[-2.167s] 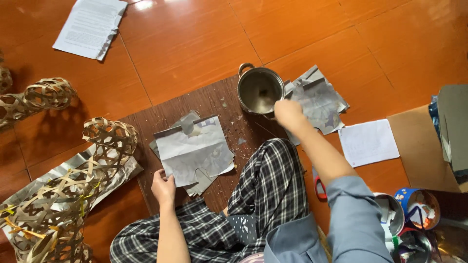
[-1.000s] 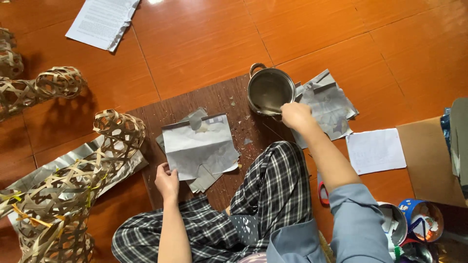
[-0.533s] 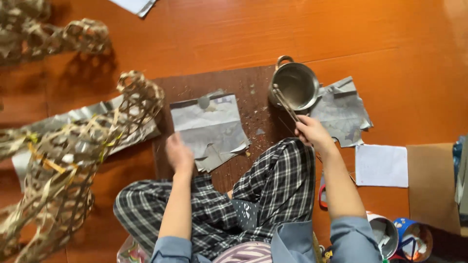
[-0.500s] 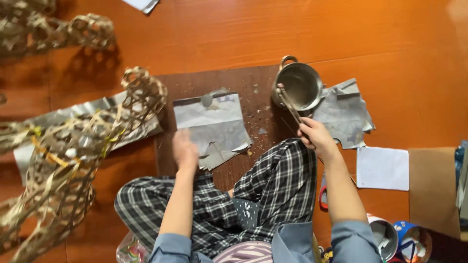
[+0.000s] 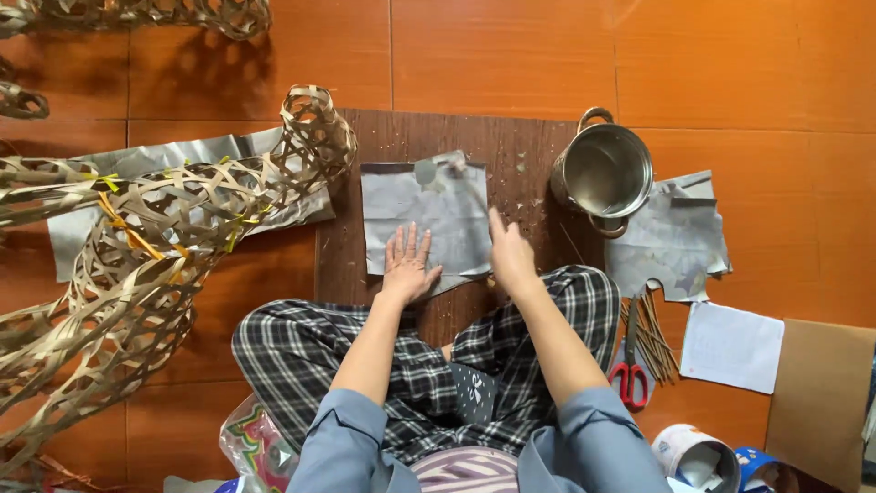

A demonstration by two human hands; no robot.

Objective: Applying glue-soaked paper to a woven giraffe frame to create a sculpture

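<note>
Head view shows the left hand (image 5: 408, 267) pressed flat, fingers spread, on a grey paper sheet (image 5: 424, 215) on the dark board (image 5: 511, 151), while the right hand (image 5: 511, 260) grips a thin brush (image 5: 467, 187) touching the sheet's top edge, steel pot (image 5: 604, 171) beside, most of the sheet apparently unbrushed

Person seen from above, wearing a grey-blue long-sleeved shirt with sleeves pushed up toward the elbows, forearms bare. Black-and-white plaid trousers cover both legs. A purple-and-white striped garment shows at the waist.
</note>
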